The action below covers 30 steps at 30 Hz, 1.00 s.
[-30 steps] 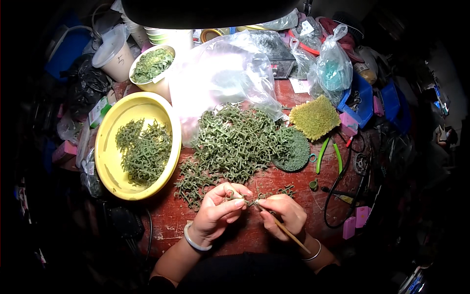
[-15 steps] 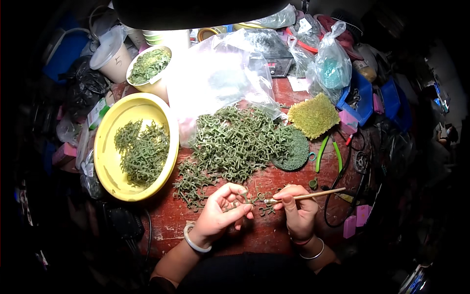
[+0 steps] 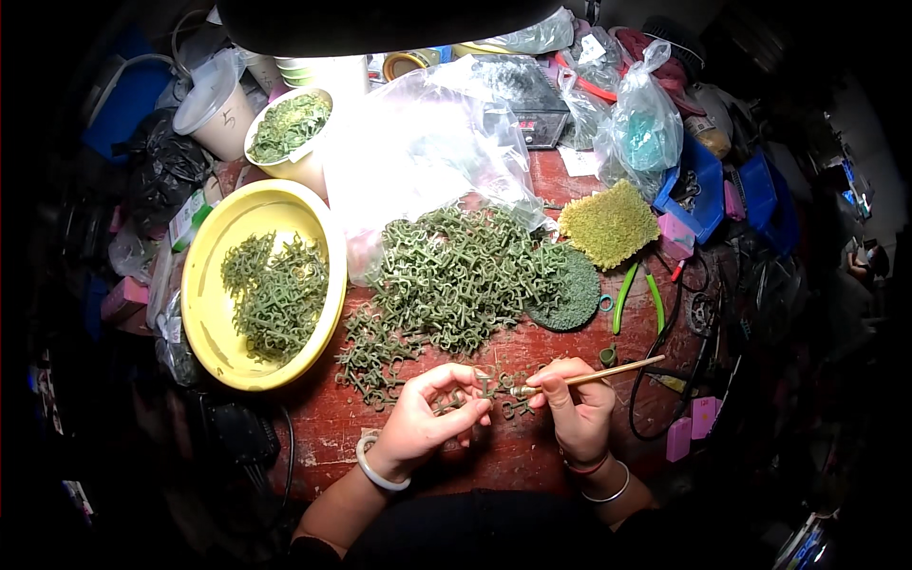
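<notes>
My left hand pinches a small curled green piece between thumb and fingers, with more green bits showing in the curled palm. Like a pen, a thin brush with a pale wooden handle lies in my right hand. Its metal-collared end points left, close to the pinched piece; whether they touch I cannot tell. A few loose green pieces lie on the table below the brush's end. Just beyond both hands spreads a large heap of similar green pieces.
A yellow basin with green pieces stands left of the heap. To the right are a round dark-green pad, a yellow-green sponge, green-handled pliers and a black cable. A clear plastic bag lies behind.
The brush and my right hand have shifted slightly left, and the handle tilts up a little more. The piece in my left fingers has turned and sits slightly lower.
</notes>
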Tool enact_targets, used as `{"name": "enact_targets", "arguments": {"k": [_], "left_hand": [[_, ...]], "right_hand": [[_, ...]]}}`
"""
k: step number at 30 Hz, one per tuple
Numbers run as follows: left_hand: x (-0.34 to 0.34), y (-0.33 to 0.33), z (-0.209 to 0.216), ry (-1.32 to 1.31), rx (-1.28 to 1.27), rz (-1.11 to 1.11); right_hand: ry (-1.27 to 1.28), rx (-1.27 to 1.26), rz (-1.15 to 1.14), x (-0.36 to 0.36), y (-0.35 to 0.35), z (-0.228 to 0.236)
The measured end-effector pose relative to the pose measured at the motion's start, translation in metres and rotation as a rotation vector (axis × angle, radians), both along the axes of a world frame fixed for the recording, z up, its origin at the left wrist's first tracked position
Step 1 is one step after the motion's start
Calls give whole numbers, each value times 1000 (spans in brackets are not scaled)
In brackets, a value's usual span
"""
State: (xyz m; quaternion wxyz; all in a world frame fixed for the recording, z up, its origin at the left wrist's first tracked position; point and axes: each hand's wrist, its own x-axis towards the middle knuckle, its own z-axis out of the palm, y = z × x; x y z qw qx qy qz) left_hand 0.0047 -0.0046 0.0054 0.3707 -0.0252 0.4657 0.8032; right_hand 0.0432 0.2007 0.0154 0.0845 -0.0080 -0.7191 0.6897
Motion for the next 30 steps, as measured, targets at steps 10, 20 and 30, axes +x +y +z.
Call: {"name": "enact_targets", "arguments": {"k": [10,20,30], "left_hand": [[1,1,-3,8,-28,12],[-4,1,-5,-106,103,40],[-4,1,-6,-76,93,26]], "right_hand": [[-8,-65,-19,0,-1,2],[228,270,39,-3,0,7],[446,513,55,-4,-4,9]]}}
